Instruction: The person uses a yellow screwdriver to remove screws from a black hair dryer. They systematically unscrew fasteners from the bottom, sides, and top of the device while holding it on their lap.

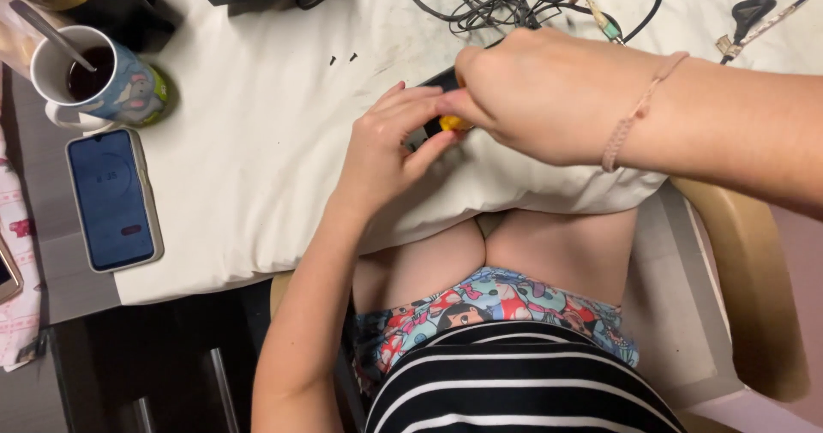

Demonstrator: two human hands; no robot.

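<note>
Both hands' fingers pinched together on a small yellow part (pixel 452 123) atop a black device (pixel 439 80), left hand (pixel 390 146) under right hand (pixel 540 90)

A white cloth (pixel 257 141) bears phone (pixel 114 199), mug (pixel 103 81), cables (pixel 514 0).

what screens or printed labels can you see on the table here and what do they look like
Phone: lies flat at the cloth's left edge below the mug, rounded rectangle, pale case, lit dark-blue screen.
Second device: only a corner shows at the far left edge; screen unclear.
Mug: upper left, printed cartoon pattern in blue, grey, green; dark drink and spoon inside.
</note>
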